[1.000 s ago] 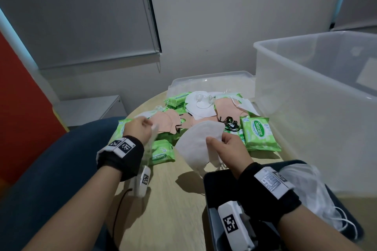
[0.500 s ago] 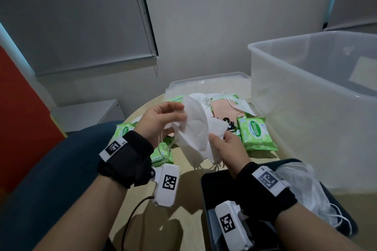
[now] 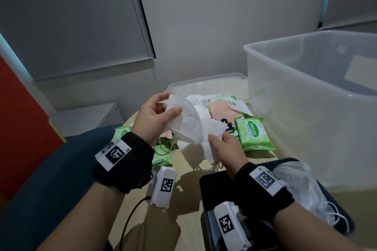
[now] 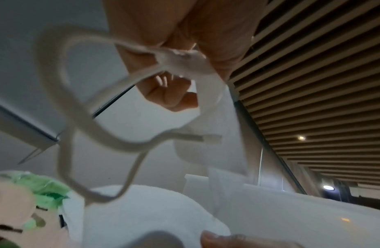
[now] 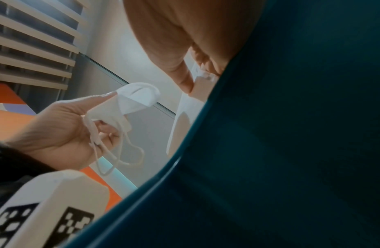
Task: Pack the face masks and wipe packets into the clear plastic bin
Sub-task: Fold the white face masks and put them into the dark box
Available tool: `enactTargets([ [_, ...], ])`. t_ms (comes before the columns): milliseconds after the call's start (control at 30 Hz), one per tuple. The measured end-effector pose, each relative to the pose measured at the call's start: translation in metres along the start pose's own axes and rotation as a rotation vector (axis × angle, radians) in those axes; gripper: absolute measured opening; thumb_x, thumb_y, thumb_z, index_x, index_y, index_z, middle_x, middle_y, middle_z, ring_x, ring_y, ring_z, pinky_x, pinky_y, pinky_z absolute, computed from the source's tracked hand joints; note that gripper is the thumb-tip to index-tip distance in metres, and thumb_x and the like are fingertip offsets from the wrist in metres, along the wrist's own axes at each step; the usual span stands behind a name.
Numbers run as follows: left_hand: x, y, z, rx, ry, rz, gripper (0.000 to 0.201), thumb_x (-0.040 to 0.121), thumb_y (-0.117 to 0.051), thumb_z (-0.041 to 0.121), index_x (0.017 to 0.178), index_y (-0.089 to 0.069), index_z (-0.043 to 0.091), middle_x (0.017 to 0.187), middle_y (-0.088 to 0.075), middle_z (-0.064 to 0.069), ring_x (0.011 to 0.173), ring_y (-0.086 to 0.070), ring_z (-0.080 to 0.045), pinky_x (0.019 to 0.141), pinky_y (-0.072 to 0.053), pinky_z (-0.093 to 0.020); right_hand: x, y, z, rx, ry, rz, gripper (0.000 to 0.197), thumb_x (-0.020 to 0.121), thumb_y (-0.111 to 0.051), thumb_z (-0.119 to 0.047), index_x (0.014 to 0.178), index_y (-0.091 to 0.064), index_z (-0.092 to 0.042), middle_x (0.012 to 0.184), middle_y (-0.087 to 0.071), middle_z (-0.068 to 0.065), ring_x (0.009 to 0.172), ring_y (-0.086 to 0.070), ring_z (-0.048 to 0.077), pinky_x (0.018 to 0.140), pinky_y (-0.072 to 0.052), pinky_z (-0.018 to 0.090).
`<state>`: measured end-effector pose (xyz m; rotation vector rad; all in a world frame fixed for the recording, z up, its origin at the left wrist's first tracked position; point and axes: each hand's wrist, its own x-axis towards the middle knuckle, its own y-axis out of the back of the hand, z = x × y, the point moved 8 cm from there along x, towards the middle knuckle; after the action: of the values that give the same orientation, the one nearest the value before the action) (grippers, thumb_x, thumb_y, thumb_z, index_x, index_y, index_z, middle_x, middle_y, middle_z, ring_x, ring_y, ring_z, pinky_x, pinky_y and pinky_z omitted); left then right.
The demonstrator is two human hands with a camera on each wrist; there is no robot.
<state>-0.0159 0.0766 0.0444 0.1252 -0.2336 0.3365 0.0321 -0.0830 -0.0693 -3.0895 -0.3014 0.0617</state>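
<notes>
My left hand (image 3: 172, 104) holds a white face mask (image 3: 186, 122) up above the table, thumb pressed on its front; its ear loops (image 4: 64, 100) dangle below the fingers. My right hand (image 3: 218, 138) pinches a second white mask (image 3: 214, 128) right beside it, the two masks touching. Behind them on the table lies a pile of white and peach masks (image 3: 220, 106) with green wipe packets (image 3: 253, 134). The clear plastic bin (image 3: 306, 112) stands at the right. In the right wrist view my thumb pinches the mask edge (image 5: 197, 87).
The bin's lid (image 3: 204, 85) lies behind the pile. A black container (image 3: 210, 193) and a clear plastic bag (image 3: 295, 185) sit at the near right. A dark blue chair (image 3: 40, 189) curves along the left of the beige table (image 3: 183, 206).
My left hand lifted a white mask off the pile and brought it up against the mask in my right hand. Over the last half second both hands rose slightly.
</notes>
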Motion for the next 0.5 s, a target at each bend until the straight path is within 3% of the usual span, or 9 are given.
enactTargets([
  [67,0.0,0.0,0.001,-0.03,-0.021,0.013,0.031,0.086,-0.06,0.002,0.115,-0.057,0.01,0.092,-0.064,-0.007,0.077,-0.062,-0.018,0.065,-0.054,-0.023,-0.001,0.0,0.0,0.012,0.002,0.0,0.025,0.09,-0.056,-0.023,0.093,-0.058,0.001,0.098,-0.064,0.031,0.077,-0.061,0.031,0.074,-0.053,0.051],
  [167,-0.001,-0.004,-0.005,-0.152,0.023,-0.035,0.037,0.087,-0.055,-0.003,0.109,-0.057,0.026,0.088,-0.052,-0.012,0.074,-0.053,-0.02,0.067,-0.048,-0.031,-0.001,-0.003,0.0,0.069,-0.004,-0.039,0.026,0.091,-0.054,-0.024,0.099,-0.058,0.001,0.099,-0.064,0.029,0.076,-0.06,0.025,0.067,-0.053,0.047],
  [233,-0.003,-0.01,-0.015,-0.2,0.082,-0.077,0.05,0.086,-0.052,-0.009,0.109,-0.055,0.036,0.09,-0.045,-0.012,0.07,-0.045,-0.021,0.063,-0.045,-0.032,-0.002,-0.005,-0.002,0.144,-0.015,-0.083,0.017,0.096,-0.048,-0.017,0.102,-0.059,-0.006,0.088,-0.065,0.016,0.062,-0.061,0.017,0.049,-0.048,0.03],
  [300,-0.005,-0.016,-0.022,-0.179,0.105,-0.074,0.061,0.084,-0.047,-0.017,0.108,-0.053,0.038,0.082,-0.05,-0.015,0.064,-0.049,-0.02,0.058,-0.047,-0.029,-0.002,-0.007,-0.004,0.215,-0.013,-0.117,0.017,0.098,-0.044,-0.014,0.105,-0.058,-0.008,0.08,-0.062,0.01,0.05,-0.058,0.011,0.043,-0.041,0.022],
  [400,-0.011,-0.024,-0.032,-0.051,0.094,-0.012,0.068,0.079,-0.04,-0.023,0.105,-0.052,0.04,0.084,-0.055,-0.014,0.063,-0.05,-0.021,0.058,-0.046,-0.03,-0.002,-0.007,-0.004,0.223,-0.014,-0.12,0.019,0.1,-0.041,-0.015,0.093,-0.059,-0.013,0.081,-0.062,0.008,0.062,-0.058,0.016,0.046,-0.044,0.023],
  [500,-0.012,-0.027,-0.039,0.036,0.086,0.037,0.061,0.077,-0.042,-0.02,0.099,-0.055,0.036,0.094,-0.058,-0.014,0.066,-0.05,-0.021,0.059,-0.046,-0.031,-0.001,-0.005,-0.003,0.208,-0.035,-0.104,0.021,0.1,-0.039,-0.016,0.087,-0.055,-0.014,0.079,-0.06,0.008,0.057,-0.057,0.015,0.038,-0.041,0.018],
])
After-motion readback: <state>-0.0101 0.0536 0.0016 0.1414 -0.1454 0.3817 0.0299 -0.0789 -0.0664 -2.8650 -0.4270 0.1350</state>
